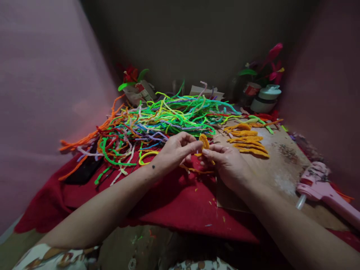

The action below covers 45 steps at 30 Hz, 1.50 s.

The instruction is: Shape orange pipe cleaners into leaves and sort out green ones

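My left hand (176, 150) and my right hand (226, 161) meet over a red cloth (174, 202), both pinching an orange pipe cleaner (204, 141) that is bent into a small loop. The fingers of each hand are closed on it, and its loose tail (197, 171) trails down onto the cloth between my wrists. Just beyond my hands lies a large tangled heap of pipe cleaners (157, 122) in green, orange, red, blue, purple and white.
Several folded orange pipe cleaner pieces (247, 140) lie on a cardboard sheet (277, 176) at right. A pink glue gun (323, 191) rests at the right edge. Finished pipe cleaner flowers (271, 65), a white jar (267, 97) and small boxes stand at the back.
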Motion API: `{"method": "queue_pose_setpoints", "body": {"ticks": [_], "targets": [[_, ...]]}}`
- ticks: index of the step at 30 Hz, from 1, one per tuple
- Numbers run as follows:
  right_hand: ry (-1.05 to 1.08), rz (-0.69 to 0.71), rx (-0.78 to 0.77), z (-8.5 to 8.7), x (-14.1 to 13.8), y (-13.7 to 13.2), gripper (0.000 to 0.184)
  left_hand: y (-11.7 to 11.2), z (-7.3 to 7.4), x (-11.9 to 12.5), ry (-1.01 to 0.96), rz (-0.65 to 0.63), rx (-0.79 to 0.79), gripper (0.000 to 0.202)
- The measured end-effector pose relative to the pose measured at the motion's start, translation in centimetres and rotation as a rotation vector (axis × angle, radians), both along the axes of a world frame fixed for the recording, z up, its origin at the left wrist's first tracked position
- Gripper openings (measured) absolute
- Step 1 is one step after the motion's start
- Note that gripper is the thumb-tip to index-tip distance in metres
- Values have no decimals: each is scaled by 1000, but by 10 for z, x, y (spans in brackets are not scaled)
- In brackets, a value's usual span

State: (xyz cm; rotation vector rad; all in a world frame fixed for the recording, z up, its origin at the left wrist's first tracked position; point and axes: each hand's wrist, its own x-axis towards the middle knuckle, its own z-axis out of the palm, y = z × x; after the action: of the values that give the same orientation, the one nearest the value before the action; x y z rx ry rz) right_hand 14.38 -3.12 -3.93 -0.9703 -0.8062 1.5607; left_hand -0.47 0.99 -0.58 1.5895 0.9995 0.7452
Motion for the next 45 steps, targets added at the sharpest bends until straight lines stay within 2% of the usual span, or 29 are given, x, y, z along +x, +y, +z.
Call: {"method": "queue_pose_setpoints", "body": {"ticks": [2,4,7,10,14,19,22,25,27,30,32,34,37,39,42,45], "targets": [[7,-22,12,-1,1,0,19,-2,-3,0,76,-70,-26,26],[-18,-52,-3,0,0,0,20,-6,-5,0,132,-87,30,25],[-89,-127,-5,2,-3,-2,18,-13,-8,2,130,1,212,26],[-49,-146,-19,3,-6,-3,19,-16,-10,4,56,62,249,23],[93,-115,-63,2,-6,-1,17,-14,-8,6,-6,68,145,26],[144,-144,24,5,-4,2,16,-10,-11,7,-118,39,-77,24],[119,-136,45,5,-4,2,16,-9,-18,7,-157,-73,-249,24],[76,-116,14,5,-5,1,17,-10,-24,8,-156,-167,-353,21],[18,-115,-7,4,-5,0,19,-10,-24,8,-184,-187,-418,20],[-139,-146,52,3,-4,-1,17,-7,-19,5,-184,-224,-522,19],[-234,-170,104,2,-3,-3,16,-5,-15,3,-146,-274,-554,17],[-265,-179,106,1,-3,-3,16,-4,-14,2,-108,-306,-522,16],[-196,-140,67,0,-3,-2,18,-6,-16,2,-98,-277,-421,18],[-126,-117,56,0,-3,0,21,-9,-18,3,-157,-240,-406,21],[-39,-114,44,-1,-4,0,24,-11,-20,5,-281,-235,-523,19],[-23,-131,54,-2,-6,-1,22,-9,-20,5,-337,-291,-683,16]]}}
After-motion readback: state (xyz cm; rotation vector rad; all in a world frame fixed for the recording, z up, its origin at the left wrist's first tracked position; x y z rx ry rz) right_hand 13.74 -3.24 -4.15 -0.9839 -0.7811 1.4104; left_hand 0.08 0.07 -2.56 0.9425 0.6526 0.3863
